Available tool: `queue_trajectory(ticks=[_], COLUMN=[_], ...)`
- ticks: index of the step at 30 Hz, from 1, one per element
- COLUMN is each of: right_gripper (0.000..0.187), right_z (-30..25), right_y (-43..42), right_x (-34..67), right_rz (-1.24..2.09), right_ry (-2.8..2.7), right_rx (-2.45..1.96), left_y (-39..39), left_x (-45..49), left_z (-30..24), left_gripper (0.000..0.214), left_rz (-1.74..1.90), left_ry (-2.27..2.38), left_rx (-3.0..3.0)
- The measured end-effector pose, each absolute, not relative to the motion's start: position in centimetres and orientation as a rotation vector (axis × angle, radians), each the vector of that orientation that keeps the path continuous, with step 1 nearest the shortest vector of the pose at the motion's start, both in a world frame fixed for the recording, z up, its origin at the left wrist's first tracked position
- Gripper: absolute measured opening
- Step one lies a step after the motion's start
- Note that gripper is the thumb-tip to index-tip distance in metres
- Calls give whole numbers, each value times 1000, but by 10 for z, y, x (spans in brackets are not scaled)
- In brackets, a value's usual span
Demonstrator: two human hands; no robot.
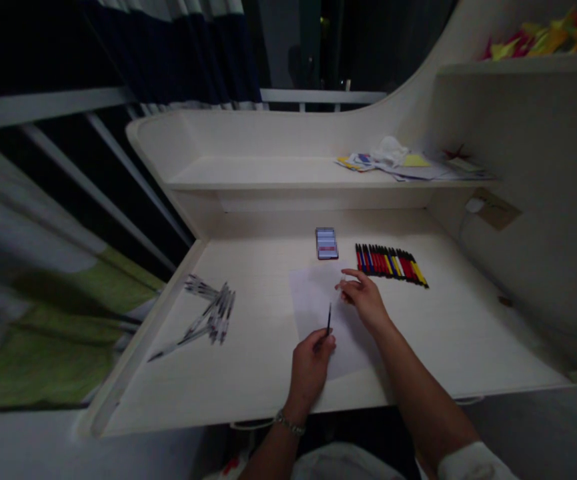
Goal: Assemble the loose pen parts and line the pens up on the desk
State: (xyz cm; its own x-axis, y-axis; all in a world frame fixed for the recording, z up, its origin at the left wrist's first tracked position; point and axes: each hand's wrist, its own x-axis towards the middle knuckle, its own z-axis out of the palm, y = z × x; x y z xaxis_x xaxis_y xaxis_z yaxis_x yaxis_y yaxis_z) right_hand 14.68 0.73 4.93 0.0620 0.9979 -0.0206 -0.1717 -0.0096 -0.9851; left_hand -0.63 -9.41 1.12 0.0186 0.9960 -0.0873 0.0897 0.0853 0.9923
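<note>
My left hand (312, 360) is closed around a thin dark pen refill (329, 316), which points up and away from me. Just beyond its tip, my right hand (366, 301) pinches a small whitish, see-through piece (341, 283), too small to tell its kind. Both hands are over a white sheet of paper (309, 293) on the desk. Beyond the right hand, several pens (391, 263) with red, blue, yellow and white barrels and black ends lie side by side in a row. A loose heap of slim clear refills or pens (214, 313) lies on the left.
A phone (327, 243) with its screen lit lies past the paper. On the raised shelf (258, 172) at the back are papers (418, 171) and a crumpled white tissue (391, 152). A side wall with a cable bounds the desk (263, 373) at right, railings at left.
</note>
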Motion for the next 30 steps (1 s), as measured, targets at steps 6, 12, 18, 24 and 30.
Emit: queue_trajectory(ticks=[6,12,18,24,30], right_gripper=[46,45,46,41,41], right_z=[67,64,59,55,51], right_y=[-3,-4,-4,-11,-17], right_x=[146,142,144,144,149], right_rz=[1224,1222,1200,1244,1208], right_ry=[-1050,-1093,-1164,-1249,-1236], right_rx=[-1076,-1077,-1122,-1139,-1186], left_y=[-95,-96,-96,-96,-98], left_x=[-3,-4,-4,-4,-2], left_z=[14,17,15,14,14], left_gripper=[36,36,36,37,38], left_rz=[1070,1062,1049,1028,995], left_ry=[1293,1310,1305,1283,1265], left_rx=[1221,1222,1225,1216,1202])
